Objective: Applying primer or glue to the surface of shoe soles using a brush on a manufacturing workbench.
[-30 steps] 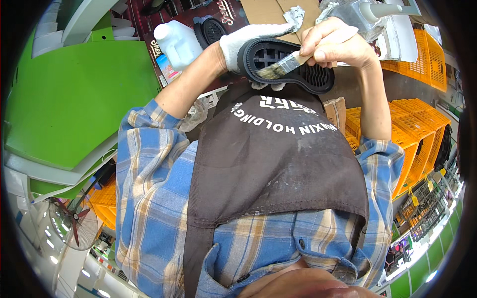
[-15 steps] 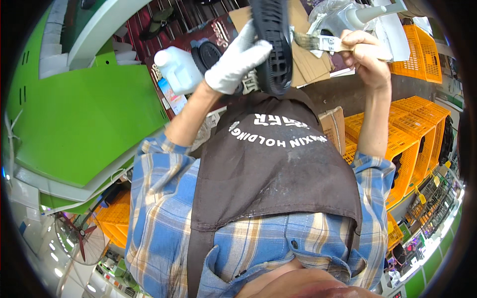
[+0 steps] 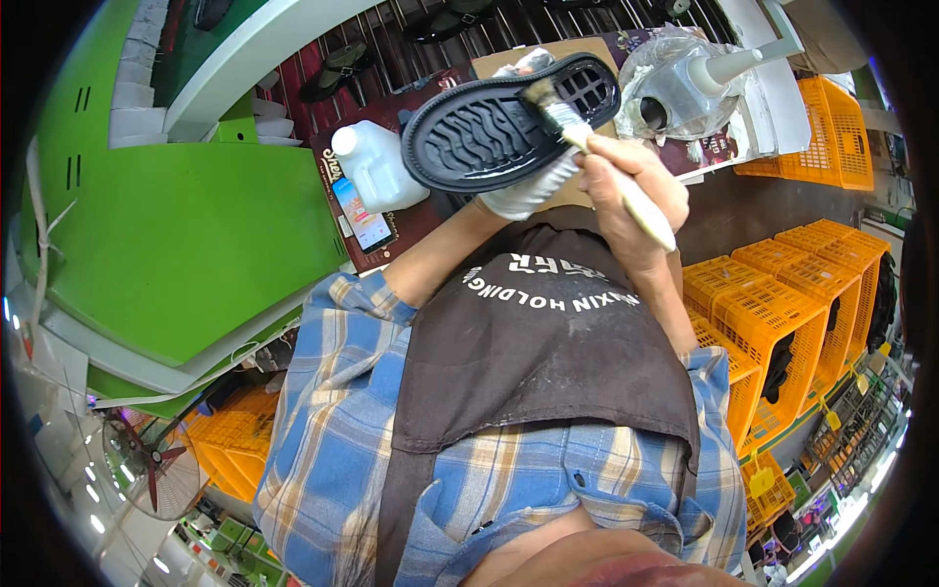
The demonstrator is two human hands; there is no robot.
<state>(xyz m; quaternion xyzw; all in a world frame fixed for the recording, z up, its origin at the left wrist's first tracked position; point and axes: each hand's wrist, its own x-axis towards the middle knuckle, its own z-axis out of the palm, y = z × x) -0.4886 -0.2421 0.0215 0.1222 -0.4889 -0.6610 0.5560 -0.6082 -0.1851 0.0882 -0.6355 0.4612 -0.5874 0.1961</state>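
Observation:
A black rubber shoe sole [image 3: 469,142] lies tilted across my view, its ribbed and gridded inner side facing up. From beneath, my left hand [image 3: 528,198] in a white glove supports and grips it, with the fingers mostly hidden behind the sole. My bare right hand [image 3: 641,181] is closed round the pale handle of a flat paintbrush [image 3: 641,213]. The dark-stained bristles touch the sole beside its gridded end. To the left of the sole stands a white, translucent plastic jug [image 3: 381,168].
A phone [image 3: 362,220] with a lit screen lies below the jug. Behind the brush sits a clear container [image 3: 675,93] wrapped in plastic. Dark shoes [image 3: 337,70] rest on a barred rack. Orange crates [image 3: 773,303] stand at right, a green machine [image 3: 186,245] at left.
The sole has turned from nearly upright to lying across, inner side up. My right hand has brought the brush leftward onto it, and my left hand has gone underneath.

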